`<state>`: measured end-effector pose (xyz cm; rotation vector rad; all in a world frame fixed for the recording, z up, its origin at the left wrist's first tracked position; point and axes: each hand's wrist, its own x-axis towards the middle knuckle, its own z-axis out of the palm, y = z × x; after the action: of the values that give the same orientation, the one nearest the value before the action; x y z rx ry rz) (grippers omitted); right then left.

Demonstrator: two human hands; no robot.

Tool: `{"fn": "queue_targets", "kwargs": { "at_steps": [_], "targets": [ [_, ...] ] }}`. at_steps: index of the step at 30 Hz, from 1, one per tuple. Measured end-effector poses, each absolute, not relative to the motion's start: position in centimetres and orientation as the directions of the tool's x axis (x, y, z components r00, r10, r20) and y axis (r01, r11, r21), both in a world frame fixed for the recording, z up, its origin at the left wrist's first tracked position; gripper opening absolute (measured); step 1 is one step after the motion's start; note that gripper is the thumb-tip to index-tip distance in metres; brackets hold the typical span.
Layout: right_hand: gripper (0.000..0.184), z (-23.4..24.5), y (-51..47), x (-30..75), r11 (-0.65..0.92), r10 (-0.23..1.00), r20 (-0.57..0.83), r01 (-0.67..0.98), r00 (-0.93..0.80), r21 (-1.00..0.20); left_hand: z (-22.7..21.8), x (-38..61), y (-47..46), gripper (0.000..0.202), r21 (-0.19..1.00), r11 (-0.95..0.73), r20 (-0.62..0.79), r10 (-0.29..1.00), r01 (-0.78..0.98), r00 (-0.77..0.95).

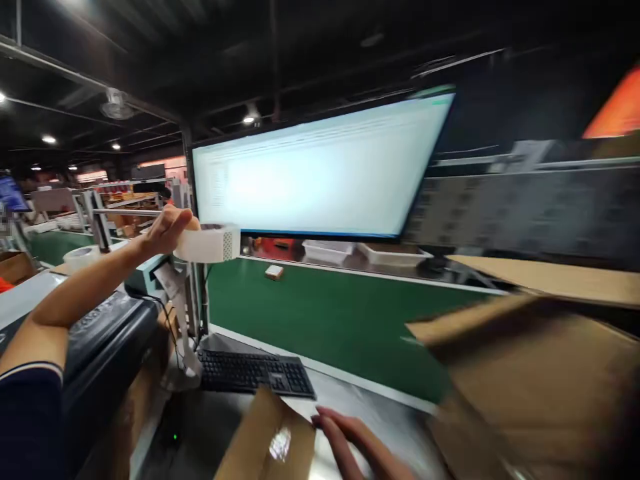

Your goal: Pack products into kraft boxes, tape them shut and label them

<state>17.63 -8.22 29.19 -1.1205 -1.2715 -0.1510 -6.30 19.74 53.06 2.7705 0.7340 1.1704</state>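
My left hand point(167, 230) is stretched out to the left at screen height and grips a white label strip point(207, 243) that comes out of the label printer point(145, 277). My right hand point(360, 447) lies low at the bottom centre, fingers stretched flat, touching a brown cardboard flap point(265, 443) with a shiny tape patch. A large open cardboard box point(535, 380), blurred by motion, fills the lower right beside that hand.
A wide bright monitor point(320, 173) stands ahead. A black keyboard point(255, 373) lies below it. A green conveyor belt point(325, 320) runs behind, carrying a small parcel point(274, 272). White trays point(365, 252) sit beyond. A black machine point(105, 340) is at the left.
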Motion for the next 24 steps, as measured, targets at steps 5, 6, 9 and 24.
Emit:
{"fn": "queue_targets", "kwargs": {
  "at_steps": [5,6,9,24],
  "targets": [
    [0.029,33.5,-11.6,19.1,0.407,0.276,0.864,0.763,0.421,-0.502,48.8,5.6,11.9,0.088,0.229,-0.957,0.443,-0.062,-0.180,0.894],
    [0.035,34.2,-12.5,19.4,0.382,0.280,0.850,0.761,0.445,-0.524,47.8,7.4,10.4,0.086,0.253,-0.928,0.409,-0.156,-0.275,0.899],
    [0.037,34.5,-15.9,20.3,0.343,0.390,0.771,0.698,0.503,-0.629,44.4,11.5,6.0,0.081,0.271,-0.828,0.378,-0.377,-0.491,0.845],
    [0.022,27.9,-23.9,18.8,0.318,0.574,0.491,0.374,0.656,-0.871,33.1,9.8,-3.1,0.066,0.353,-0.750,0.592,-0.283,-0.559,0.754]
  ]
}}
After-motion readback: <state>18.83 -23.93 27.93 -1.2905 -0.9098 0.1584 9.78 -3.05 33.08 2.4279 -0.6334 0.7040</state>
